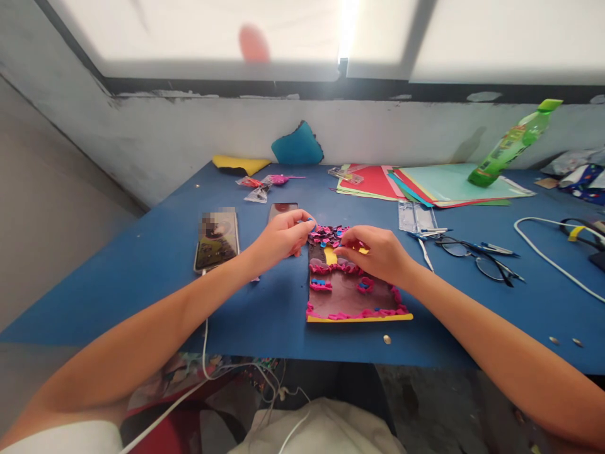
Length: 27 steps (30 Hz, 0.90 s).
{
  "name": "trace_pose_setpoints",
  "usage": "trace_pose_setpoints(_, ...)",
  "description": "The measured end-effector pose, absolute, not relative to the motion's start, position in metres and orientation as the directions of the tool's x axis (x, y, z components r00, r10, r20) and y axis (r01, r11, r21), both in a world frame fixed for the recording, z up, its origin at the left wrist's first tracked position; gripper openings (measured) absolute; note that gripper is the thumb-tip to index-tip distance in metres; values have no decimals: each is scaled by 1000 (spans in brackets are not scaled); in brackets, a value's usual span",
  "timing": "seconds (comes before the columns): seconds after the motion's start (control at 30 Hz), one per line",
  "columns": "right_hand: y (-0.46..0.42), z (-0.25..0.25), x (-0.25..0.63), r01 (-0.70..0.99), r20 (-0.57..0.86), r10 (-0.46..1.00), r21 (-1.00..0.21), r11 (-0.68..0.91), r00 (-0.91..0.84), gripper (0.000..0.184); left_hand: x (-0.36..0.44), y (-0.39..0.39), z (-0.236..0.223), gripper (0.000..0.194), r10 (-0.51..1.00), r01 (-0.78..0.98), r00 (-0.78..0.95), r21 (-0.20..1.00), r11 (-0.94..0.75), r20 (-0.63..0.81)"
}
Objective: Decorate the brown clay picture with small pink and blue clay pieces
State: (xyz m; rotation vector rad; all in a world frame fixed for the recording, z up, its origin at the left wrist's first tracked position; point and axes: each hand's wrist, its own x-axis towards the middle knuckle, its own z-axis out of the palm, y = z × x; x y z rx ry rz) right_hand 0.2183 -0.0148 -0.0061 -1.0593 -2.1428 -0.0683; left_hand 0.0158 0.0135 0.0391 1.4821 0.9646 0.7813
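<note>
A dark brown panel (343,297) lies flat on the blue table, with ruffled pink trim along its edges and a yellow strip (360,318) along its near side. Pink, blue and dark clay-like bits (326,236) crowd its far end. Over the panel's far left corner, my left hand (287,234) pinches a small blue piece (309,222) between thumb and finger. My right hand (375,253) is bent over the panel's right half with its fingertips together, close to the decorated far end. Whatever those fingertips hold, if anything, is hidden.
Left of the panel lies a phone (217,243) with a white cable; another phone (282,209) is behind my left hand. Glasses (477,255), pens, a clear case (416,216), coloured sheets (439,180) and a tilted green bottle (513,145) occupy the right. Small packets (258,189) lie farther back.
</note>
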Motion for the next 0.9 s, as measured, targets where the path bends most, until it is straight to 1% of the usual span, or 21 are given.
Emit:
trace_pose_setpoints(0.1, -15, -7, 219, 727, 609, 688, -250, 639, -395, 18, 16, 13, 39, 18, 897, 133, 440, 991, -18, -43)
trace_pose_setpoints(0.23, -14, -8, 220, 725, 624, 673, -237, 647, -396, 17, 15, 13, 38, 17, 898, 127, 438, 992, -15, -42)
trace_pose_setpoints(0.4, -13, -8, 220, 741, 601, 708, -268, 616, -371, 13, 16, 13, 39, 16, 902, 119, 430, 993, -17, -36)
trace_pose_setpoints(0.47, -14, -6, 220, 736, 596, 709, -273, 620, -376, 17, 16, 13, 39, 17, 901, 119, 433, 993, -19, -35)
trace_pose_setpoints(0.57, -16, -2, 219, 739, 571, 721, -272, 617, -392, 29, 16, 13, 39, 17, 900, 124, 435, 992, -21, -35)
trace_pose_setpoints(0.63, -18, 0, 219, 746, 567, 724, -263, 611, -393, 33, 17, 12, 39, 18, 899, 129, 436, 991, -25, -34)
trace_pose_setpoints(0.7, -19, 1, 219, 749, 579, 718, -257, 610, -386, 28, 17, 12, 39, 18, 899, 129, 437, 991, -27, -32)
trace_pose_setpoints(0.8, -17, -2, 218, 747, 594, 712, -262, 611, -374, 14, 16, 12, 39, 17, 900, 124, 434, 992, -21, -35)
trace_pose_setpoints(0.9, -14, -6, 218, 740, 593, 713, -272, 615, -375, 11, 15, 13, 39, 16, 900, 112, 435, 994, -13, -37)
